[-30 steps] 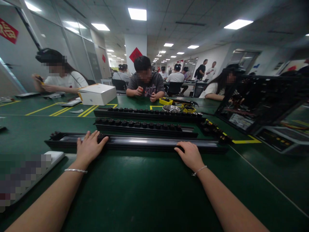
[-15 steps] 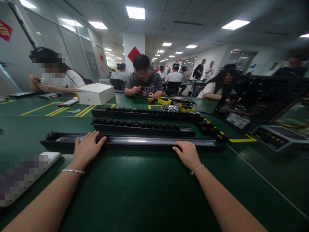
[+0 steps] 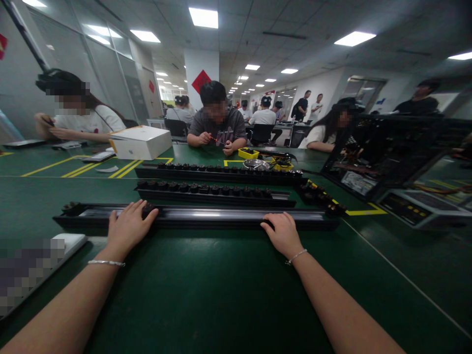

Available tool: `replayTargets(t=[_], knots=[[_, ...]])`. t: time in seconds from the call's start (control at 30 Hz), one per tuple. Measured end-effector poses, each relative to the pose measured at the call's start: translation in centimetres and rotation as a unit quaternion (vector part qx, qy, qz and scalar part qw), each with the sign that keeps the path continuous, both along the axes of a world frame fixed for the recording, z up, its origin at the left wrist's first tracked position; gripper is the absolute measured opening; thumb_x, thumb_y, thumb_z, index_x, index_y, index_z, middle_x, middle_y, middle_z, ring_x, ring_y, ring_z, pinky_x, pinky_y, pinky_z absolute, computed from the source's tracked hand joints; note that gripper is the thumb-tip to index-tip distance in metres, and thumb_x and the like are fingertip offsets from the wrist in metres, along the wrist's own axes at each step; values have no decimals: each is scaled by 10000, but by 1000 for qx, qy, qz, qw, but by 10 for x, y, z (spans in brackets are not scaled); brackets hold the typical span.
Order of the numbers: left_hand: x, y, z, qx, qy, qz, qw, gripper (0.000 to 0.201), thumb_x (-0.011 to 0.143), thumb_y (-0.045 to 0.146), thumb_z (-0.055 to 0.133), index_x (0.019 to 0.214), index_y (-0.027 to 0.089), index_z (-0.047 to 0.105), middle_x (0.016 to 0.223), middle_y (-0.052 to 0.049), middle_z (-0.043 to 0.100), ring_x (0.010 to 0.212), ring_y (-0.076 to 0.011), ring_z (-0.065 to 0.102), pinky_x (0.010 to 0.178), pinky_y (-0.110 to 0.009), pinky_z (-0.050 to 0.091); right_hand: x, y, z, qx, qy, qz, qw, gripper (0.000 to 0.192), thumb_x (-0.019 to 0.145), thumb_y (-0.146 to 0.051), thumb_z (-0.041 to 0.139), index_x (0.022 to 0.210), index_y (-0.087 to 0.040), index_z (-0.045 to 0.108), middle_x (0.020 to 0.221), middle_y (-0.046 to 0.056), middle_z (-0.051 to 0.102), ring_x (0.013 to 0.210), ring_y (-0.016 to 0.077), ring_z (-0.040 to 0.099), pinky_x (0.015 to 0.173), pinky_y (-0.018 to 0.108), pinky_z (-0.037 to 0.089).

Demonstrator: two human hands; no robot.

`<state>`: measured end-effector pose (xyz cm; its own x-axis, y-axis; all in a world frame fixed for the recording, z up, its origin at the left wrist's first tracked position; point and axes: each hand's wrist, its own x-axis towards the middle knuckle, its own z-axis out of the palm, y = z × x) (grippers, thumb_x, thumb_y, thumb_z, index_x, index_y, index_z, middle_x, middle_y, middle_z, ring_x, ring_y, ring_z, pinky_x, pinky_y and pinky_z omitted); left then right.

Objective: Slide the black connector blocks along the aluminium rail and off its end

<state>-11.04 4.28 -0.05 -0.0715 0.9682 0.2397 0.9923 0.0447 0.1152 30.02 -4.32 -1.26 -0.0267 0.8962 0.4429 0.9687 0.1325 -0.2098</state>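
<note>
Head view: a long, narrow black rail, lined with a shiny grey metal strip, is laid crosswise on a smooth green tabletop, beneath both bare hands.
Left hand: laid across the long rail left of its middle, fingers slightly spread; a small black piece is seen beside the thumb. Whether anything is gripped cannot be told.
Right hand: placed over the near wall toward the right end, thumb and forefinger set close together. Whether the wall is clasped cannot be told, the undersides of the fingers being hidden.
Rows behind: a shorter black rail topped with round black parts is set just beyond, and a similar black rail is placed farther back.
Right side: an open black metal computer case is stood near a grey box-shaped unit with a black front panel.
Far side: a white cardboard box, a yellow plastic tray and a round shiny metal dish are set out.
Opposite seat: a thin red-handled tool is held by another person.
</note>
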Motion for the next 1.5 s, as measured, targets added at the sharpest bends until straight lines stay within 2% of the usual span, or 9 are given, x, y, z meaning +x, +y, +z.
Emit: replayTargets(t=[0.13, 0.4, 0.63, 1.07, 1.3, 1.5], knots=[[0, 0, 0, 4, 0, -3, 1000, 674, 891, 533, 268, 1370, 78, 401, 1444, -162, 394, 1361, -296, 301, 1089, -573, 164, 0, 0, 1, -5, 4, -1, 1000, 156, 860, -288, 466, 906, -232, 604, 976, 39, 676, 962, 202, 578, 1021, 470, 264], [-1, 2, 0, -6, 11, 5, 1000, 677, 886, 525, 264, 1384, 81, 378, 1453, -161, 379, 1366, -294, 290, 1097, -553, 151, -1, 0, 1, -8, 17, -6, 1000, 129, 848, -279, 490, 894, -221, 596, 947, 35, 676, 938, 195, 576, 1022, 447, 265], [-4, 7, -4, -24, 15, 14, 1000, 683, 876, 517, 254, 1398, 88, 359, 1469, -122, 362, 1379, -271, 269, 1100, -549, 156, -3, -1, 2, -3, 24, -5, 1000, 113, 848, -271, 492, 876, -224, 591, 927, 28, 676, 932, 191, 574, 1015, 432, 265], [6, -1, 2, -5, 8, -6, 1000, 678, 886, 529, 252, 1377, 84, 391, 1457, -147, 376, 1368, -285, 287, 1095, -558, 169, 0, 1, -1, 2, 11, -1, 1000, 150, 851, -304, 469, 876, -231, 597, 937, 45, 679, 923, 204, 585, 1013, 467, 273], [8, 0, 0, -4, 16, -3, 1000, 717, 886, 559, 176, 1389, 94, 386, 1467, -124, 365, 1378, -283, 267, 1103, -548, 174, -2, 0, 2, -12, 15, -10, 1000, 178, 841, -312, 469, 901, -220, 608, 967, 42, 676, 962, 200, 579, 1031, 460, 260], [11, -1, -4, 19, 27, -14, 999, 726, 879, 566, 187, 1387, 90, 393, 1446, -136, 396, 1367, -290, 287, 1103, -537, 186, -3, 0, 2, 0, 7, -12, 1000, 175, 818, -296, 475, 899, -216, 608, 970, 50, 678, 956, 205, 580, 1021, 456, 275]])
